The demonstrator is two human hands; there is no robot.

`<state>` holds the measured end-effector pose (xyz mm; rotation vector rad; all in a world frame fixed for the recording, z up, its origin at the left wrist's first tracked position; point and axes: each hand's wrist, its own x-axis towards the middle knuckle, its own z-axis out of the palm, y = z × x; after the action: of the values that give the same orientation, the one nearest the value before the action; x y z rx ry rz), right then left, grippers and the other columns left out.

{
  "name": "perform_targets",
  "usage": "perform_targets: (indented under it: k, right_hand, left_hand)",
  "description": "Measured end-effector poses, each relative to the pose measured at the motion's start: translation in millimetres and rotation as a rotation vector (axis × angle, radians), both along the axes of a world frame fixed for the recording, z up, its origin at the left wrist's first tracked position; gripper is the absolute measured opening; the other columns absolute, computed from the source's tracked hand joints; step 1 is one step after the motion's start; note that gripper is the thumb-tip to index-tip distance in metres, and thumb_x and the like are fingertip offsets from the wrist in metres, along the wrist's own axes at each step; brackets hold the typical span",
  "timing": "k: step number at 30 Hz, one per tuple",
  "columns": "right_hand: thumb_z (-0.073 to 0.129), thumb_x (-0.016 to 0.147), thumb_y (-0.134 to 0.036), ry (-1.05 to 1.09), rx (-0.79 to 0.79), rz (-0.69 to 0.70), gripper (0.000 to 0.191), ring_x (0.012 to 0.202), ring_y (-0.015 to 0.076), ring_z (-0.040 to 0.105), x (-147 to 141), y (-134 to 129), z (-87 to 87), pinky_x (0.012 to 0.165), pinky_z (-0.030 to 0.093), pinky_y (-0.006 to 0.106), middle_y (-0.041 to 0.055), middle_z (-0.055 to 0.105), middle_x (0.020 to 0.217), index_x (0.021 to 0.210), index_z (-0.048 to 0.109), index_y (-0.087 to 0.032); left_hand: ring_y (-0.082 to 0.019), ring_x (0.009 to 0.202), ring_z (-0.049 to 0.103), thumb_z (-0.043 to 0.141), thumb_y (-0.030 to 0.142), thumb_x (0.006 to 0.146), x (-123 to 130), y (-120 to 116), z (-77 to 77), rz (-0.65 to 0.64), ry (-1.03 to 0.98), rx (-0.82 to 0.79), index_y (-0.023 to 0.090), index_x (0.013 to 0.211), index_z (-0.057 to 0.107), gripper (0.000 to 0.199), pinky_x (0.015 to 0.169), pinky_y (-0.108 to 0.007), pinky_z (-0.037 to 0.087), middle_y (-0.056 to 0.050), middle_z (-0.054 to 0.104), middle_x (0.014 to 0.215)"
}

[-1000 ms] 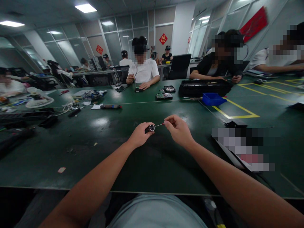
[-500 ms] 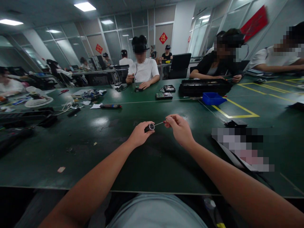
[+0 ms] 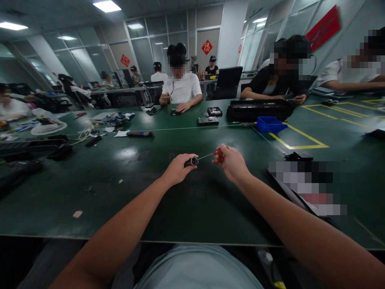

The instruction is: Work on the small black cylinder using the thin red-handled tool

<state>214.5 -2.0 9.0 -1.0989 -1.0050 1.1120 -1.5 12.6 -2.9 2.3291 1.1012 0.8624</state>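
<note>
In the middle of the head view, my left hand point(image 3: 177, 169) is closed around a small dark cylinder point(image 3: 194, 161) whose round, silver-rimmed end faces me and to the right. My right hand point(image 3: 231, 162) grips a thin screwdriver point(image 3: 205, 156) by its reddish handle, mostly hidden in the fingers. The metal shaft slants down left to the cylinder's rim. Whether the tip touches the rim or sits inside it, I cannot tell. Both hands are above the green table point(image 3: 186, 212).
Hard drives point(image 3: 208, 121) and a blue bin point(image 3: 271, 125) lie beyond my hands, beside a long black housing point(image 3: 258, 111). A dark cylindrical part point(image 3: 140, 134) lies left. A pixelated flat item point(image 3: 306, 188) is near my right forearm. Co-workers point(image 3: 182, 86) sit opposite.
My right hand has moved slightly right and turned a little, with the screwdriver in it. The cylinder in my left hand has shifted slightly to the right.
</note>
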Motion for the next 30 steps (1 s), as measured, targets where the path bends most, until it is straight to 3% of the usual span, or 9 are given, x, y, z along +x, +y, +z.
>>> perform_targets:
  k: [12, 19, 25, 30]
  right_hand:
    - [0.054, 0.09, -0.043, -0.129, 0.155, -0.139, 0.021, 0.068, 0.0158, 0.057, -7.2, -13.0, 10.5, 0.064, 0.051, 0.032, 0.0026, 0.062, 0.079, 0.087, 0.058, -0.023]
    - [0.057, 0.089, -0.046, -0.134, 0.192, -0.114, 0.024, 0.067, 0.0148, 0.057, -7.2, -14.6, 11.1, 0.064, 0.048, 0.031, 0.0013, 0.062, 0.077, 0.087, 0.06, -0.022]
    - [0.055, 0.091, -0.046, -0.175, 0.229, -0.11, 0.024, 0.066, 0.0147, 0.057, -6.9, -13.7, 7.7, 0.063, 0.046, 0.031, 0.0007, 0.062, 0.075, 0.088, 0.06, -0.022]
    - [0.053, 0.093, -0.045, -0.205, 0.25, -0.103, 0.024, 0.067, 0.0153, 0.058, -5.3, -13.1, 5.0, 0.063, 0.047, 0.032, 0.0013, 0.063, 0.077, 0.09, 0.061, -0.022]
  left_hand:
    - [-0.023, 0.111, 0.059, 0.068, 0.022, 0.085, 1.8, -1.0, 1.9, 0.101, -0.015, -0.006, 0.019, 0.118, 0.064, 0.034, 0.101, -0.037, 0.045, -0.007, 0.066, 0.118]
    - [-0.022, 0.113, 0.057, 0.055, 0.024, 0.092, 1.1, -0.5, 2.3, 0.18, -0.098, -0.082, 0.02, 0.132, 0.05, 0.04, 0.102, -0.039, 0.043, -0.01, 0.06, 0.125]
    - [-0.021, 0.089, 0.06, 0.053, 0.044, 0.094, -1.1, -4.2, 9.4, 0.185, 0.03, -0.128, 0.019, 0.114, 0.058, 0.033, 0.08, -0.035, 0.049, -0.007, 0.065, 0.103]
    - [-0.023, 0.099, 0.061, 0.056, 0.038, 0.093, 0.1, -3.8, 5.7, 0.103, 0.188, -0.082, 0.02, 0.114, 0.062, 0.028, 0.084, -0.036, 0.048, -0.007, 0.066, 0.112]
